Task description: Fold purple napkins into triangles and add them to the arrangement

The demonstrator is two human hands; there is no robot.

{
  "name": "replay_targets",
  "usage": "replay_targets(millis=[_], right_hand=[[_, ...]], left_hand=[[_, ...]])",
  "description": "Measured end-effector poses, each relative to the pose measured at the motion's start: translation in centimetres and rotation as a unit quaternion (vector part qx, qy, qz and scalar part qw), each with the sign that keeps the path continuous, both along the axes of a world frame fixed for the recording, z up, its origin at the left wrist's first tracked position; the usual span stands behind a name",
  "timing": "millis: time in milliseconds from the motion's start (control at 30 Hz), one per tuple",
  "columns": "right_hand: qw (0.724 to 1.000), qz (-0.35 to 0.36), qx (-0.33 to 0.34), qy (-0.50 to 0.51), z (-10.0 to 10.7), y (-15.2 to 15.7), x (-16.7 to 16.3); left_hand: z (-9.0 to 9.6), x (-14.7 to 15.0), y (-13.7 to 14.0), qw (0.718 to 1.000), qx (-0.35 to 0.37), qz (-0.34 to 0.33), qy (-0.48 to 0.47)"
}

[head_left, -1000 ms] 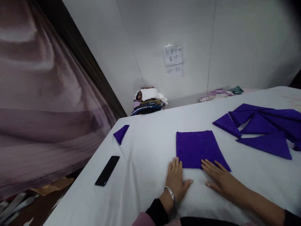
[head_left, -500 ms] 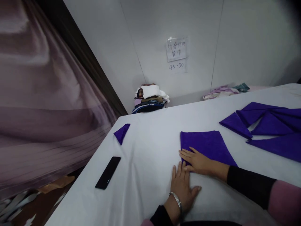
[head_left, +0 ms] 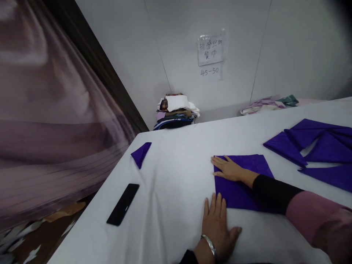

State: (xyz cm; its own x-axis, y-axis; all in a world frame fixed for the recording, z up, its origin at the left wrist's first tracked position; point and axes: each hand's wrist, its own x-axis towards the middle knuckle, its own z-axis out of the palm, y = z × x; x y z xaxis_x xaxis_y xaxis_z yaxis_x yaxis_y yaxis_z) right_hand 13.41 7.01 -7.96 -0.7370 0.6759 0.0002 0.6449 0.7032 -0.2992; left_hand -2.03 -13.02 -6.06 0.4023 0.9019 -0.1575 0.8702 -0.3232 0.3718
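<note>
A purple cloth napkin (head_left: 242, 194), folded into a roughly square shape, lies flat on the white-covered table (head_left: 181, 165). Across its upper left part rests my right hand (head_left: 229, 169), palm down with the fingers stretched out toward the left edge. My left hand (head_left: 216, 222), wearing a silver bracelet, lies flat with fingers spread; its fingertips are at the napkin's lower left corner. My right forearm hides part of the napkin's right side.
Several folded purple cloths (head_left: 324, 143) lie at the right. Toward the left edge are a small purple folded piece (head_left: 141, 154) and a black phone (head_left: 123, 204). Beyond the far edge sit a clothes pile (head_left: 176, 112) and rumpled fabric (head_left: 266, 105). A pinkish curtain (head_left: 55, 121) hangs left.
My right hand has moved up along the napkin's left edge, toward its upper left corner. The left hand has stayed near the lower left corner. The view has shifted slightly.
</note>
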Motion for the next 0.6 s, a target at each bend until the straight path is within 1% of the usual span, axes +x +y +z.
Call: replay_targets(millis=[133, 300, 433, 500, 600], right_hand=[[1.0, -0.027, 0.001, -0.011, -0.1, 1.9, -0.2], [0.999, -0.041, -0.004, -0.002, -0.3, 3.2, -0.4], [0.997, -0.064, -0.04, 0.021, -0.3, 4.3, -0.4], [0.995, -0.08, -0.058, 0.026, 0.2, 5.2, 0.2], [0.992, -0.116, -0.051, 0.028, 1.3, 6.4, 2.5]], left_hand=[[-0.1, 0.0, -0.1, 1.0, 0.001, 0.002, -0.009], [0.0, 0.0, -0.1, 1.0, 0.007, 0.004, -0.011], [0.3, 0.1, -0.2, 1.0, 0.01, 0.003, -0.012], [0.4, 0.1, -0.2, 1.0, 0.014, 0.006, -0.006], [0.5, 0.2, -0.3, 1.0, 0.022, 0.007, 0.0]])
